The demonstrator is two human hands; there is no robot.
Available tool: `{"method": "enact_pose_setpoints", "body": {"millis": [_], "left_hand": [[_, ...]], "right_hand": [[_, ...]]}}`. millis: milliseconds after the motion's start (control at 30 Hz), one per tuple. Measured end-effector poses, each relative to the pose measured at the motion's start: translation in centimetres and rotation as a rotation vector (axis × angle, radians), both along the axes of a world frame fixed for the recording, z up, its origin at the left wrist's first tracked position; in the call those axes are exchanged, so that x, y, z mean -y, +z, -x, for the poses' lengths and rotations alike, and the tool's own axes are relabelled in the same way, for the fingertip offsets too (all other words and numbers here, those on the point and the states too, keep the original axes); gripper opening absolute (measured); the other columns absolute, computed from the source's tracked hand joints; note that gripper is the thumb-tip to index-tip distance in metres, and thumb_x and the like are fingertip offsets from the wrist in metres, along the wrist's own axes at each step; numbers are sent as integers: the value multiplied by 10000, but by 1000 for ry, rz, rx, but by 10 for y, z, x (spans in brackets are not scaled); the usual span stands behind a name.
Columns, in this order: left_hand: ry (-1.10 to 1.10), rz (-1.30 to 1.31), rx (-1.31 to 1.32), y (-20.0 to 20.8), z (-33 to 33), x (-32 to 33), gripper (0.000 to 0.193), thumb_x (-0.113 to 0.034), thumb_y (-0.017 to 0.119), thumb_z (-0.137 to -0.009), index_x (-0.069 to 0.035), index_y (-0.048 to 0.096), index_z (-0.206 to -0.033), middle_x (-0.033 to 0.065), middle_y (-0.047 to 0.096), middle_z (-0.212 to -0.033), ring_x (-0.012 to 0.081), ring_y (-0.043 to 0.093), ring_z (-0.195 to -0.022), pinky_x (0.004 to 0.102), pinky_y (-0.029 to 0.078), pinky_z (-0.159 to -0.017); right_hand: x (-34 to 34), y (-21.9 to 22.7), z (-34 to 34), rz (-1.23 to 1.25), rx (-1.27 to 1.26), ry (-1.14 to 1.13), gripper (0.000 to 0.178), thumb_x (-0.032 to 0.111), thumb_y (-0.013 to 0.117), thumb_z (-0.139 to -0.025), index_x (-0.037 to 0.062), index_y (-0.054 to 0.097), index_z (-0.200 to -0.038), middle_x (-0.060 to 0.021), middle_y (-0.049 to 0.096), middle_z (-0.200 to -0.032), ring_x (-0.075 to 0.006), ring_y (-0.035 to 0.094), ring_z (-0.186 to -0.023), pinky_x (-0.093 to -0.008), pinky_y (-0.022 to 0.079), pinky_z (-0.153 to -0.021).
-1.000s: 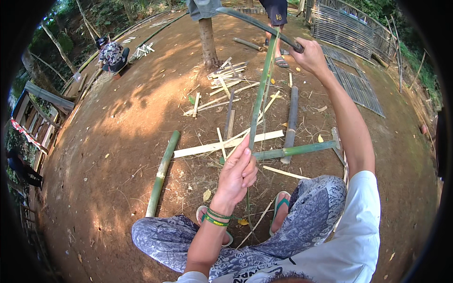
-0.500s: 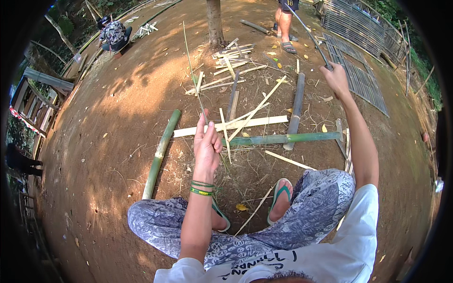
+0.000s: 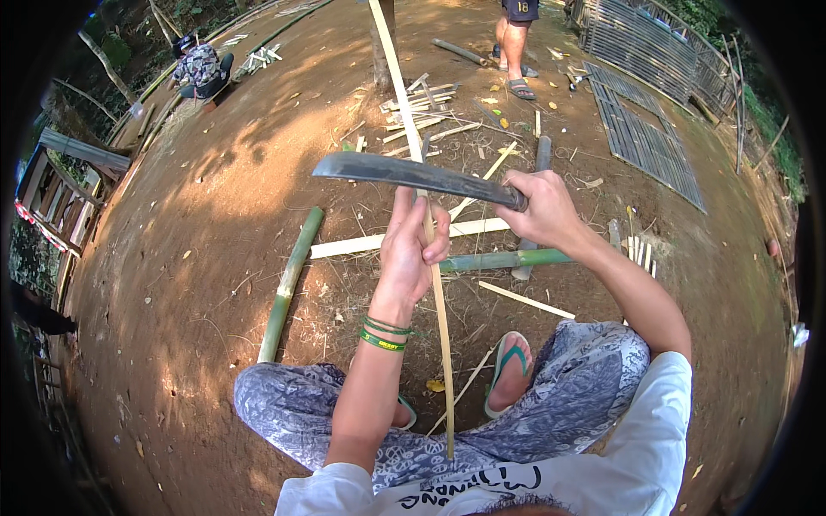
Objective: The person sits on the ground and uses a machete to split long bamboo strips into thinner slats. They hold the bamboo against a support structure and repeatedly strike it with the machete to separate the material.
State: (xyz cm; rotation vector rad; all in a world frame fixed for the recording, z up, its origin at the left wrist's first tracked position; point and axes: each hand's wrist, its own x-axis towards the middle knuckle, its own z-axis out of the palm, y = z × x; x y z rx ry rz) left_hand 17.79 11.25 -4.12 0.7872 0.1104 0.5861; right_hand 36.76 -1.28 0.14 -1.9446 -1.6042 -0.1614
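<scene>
My left hand (image 3: pixel 408 249) is closed around a long, pale bamboo strip (image 3: pixel 441 327), which runs from the top of the view down to my lap. In my right hand (image 3: pixel 544 211) I grip a machete (image 3: pixel 387 173) by its handle. Its dark, broad blade points left and crosses the strip just above my left fingers; whether it touches the strip I cannot tell. Beneath my hands, a green bamboo pole (image 3: pixel 469 261) lies sideways on the ground, with a flat pale bamboo slat (image 3: pixel 344 248) just beyond it.
Another green bamboo pole (image 3: pixel 291 288) lies at the left, by my knee. Split bamboo pieces (image 3: pixel 422 107) are heaped near a tree trunk (image 3: pixel 384 60). Ahead stands a person in sandals (image 3: pixel 516 52); another person (image 3: pixel 202 70) crouches far left. A bamboo panel (image 3: pixel 650 138) lies at the right.
My right hand has brought the machete down and left from the upper right, to across the strip. The strip has turned its broad pale face up, and my left hand has shifted slightly right.
</scene>
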Motion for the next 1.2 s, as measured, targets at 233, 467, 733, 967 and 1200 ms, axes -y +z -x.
{"method": "enact_pose_setpoints", "body": {"millis": [233,467,733,967,1200], "left_hand": [[-117,50,36,13,-8,26,536,-185,342,-1101,-238,177,-1608,-1,495,-786,32,354,-474,174,270,-416],[-191,118,-20,20,-1,39,494,-179,326,-1106,-224,243,-1591,-27,415,-732,26,302,-448,175,251,-404],[-338,152,-38,17,12,52,504,-200,319,-1111,-217,204,-1601,-33,371,-702,21,269,-428,178,221,-385],[-484,177,-93,20,18,71,499,-197,308,-1112,-212,204,-1600,-35,354,-680,14,257,-417,177,211,-363],[-536,146,-54,18,15,76,510,-179,339,-1104,-200,215,-1599,-39,371,-699,15,279,-431,171,232,-374]], "right_hand": [[3,-4,16,-43,44,81,189,182,730,-705,57,596,-753,-151,607,-580,-371,632,-555,-472,485,-531],[4,-2,4,-104,214,40,190,177,718,-688,77,561,-727,-142,606,-573,-352,627,-533,-469,463,-501],[-5,18,-34,-203,209,-145,186,174,706,-723,60,562,-691,-155,588,-551,-363,624,-537,-451,480,-534],[3,86,-154,-110,317,-375,201,242,660,-785,42,653,-763,-177,594,-601,-342,586,-557,-450,447,-584],[41,131,-239,-266,130,-703,388,348,656,-808,-39,665,-837,-199,672,-720,-347,652,-707,-444,490,-695]]}}
